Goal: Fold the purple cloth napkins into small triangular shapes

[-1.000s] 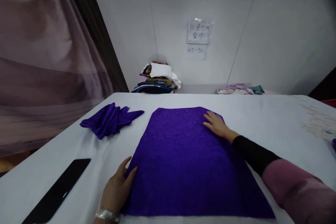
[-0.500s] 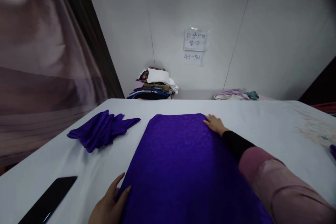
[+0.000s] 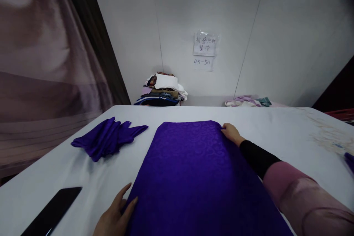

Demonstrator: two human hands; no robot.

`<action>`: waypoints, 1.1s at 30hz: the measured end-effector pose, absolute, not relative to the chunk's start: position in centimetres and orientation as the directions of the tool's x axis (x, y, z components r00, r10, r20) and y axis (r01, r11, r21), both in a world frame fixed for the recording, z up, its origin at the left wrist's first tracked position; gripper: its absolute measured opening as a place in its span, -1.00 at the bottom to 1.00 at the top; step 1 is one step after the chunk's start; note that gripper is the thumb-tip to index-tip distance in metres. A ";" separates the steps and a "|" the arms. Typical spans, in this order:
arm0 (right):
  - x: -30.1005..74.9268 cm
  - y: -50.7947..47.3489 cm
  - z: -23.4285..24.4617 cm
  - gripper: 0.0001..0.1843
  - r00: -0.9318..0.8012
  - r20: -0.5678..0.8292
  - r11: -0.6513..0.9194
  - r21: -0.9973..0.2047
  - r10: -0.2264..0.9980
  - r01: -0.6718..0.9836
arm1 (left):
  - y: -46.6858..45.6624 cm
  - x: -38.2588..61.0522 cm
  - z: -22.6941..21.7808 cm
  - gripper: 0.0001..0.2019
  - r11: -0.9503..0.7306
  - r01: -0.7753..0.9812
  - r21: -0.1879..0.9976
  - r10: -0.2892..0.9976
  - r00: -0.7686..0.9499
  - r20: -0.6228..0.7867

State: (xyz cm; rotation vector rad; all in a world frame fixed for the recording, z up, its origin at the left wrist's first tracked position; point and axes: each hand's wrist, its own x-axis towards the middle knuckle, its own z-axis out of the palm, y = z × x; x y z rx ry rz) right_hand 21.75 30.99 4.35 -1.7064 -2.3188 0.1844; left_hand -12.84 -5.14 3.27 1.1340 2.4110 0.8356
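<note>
Right hand pinches purple cloth — left hand, half-open, touches.

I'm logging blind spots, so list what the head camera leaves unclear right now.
All in the head view:
Purple cloth: near edge cut off by the picture's bottom.
Left hand: wrist cut off there too.
Black flat object: near end, same bottom edge.
Purple item: cut off by the right edge.
Right hand: its exact grip, hidden by the hand itself.

lane lies open between bundle and cloth; left hand occupies its near end, phone beside; right hand blocks cloth's far right corner.
</note>
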 end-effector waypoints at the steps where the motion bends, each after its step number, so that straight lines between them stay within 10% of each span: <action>1: 21.0 30.4 4.9 -0.78 -0.314 0.143 0.342 -0.270 0.939 0.900 | -5.2 -12.8 3.3 -0.34 0.503 0.577 0.644 0.785 -0.616 -0.062; 10: 17.2 19.6 6.8 -0.71 -0.903 0.178 0.801 -0.549 0.390 0.237 | -5.4 -12.7 3.3 -0.37 0.458 0.614 0.643 0.833 -0.549 -0.069; 16: 17.0 20.0 5.2 -0.69 -0.631 0.251 0.619 -0.629 0.734 0.471 | -5.5 -12.2 3.8 -0.36 0.435 0.628 0.646 0.850 -0.523 -0.064; 25: 15.0 16.8 3.7 -0.81 -0.822 0.133 0.811 -0.309 0.554 0.496 | -5.6 -12.0 4.1 -0.38 0.417 0.636 0.650 0.857 -0.514 -0.047; 33: 16.7 22.2 4.1 -0.88 -0.582 0.162 0.489 -0.739 0.797 0.464 | -5.6 -12.2 3.9 -0.38 0.411 0.635 0.655 0.855 -0.518 -0.034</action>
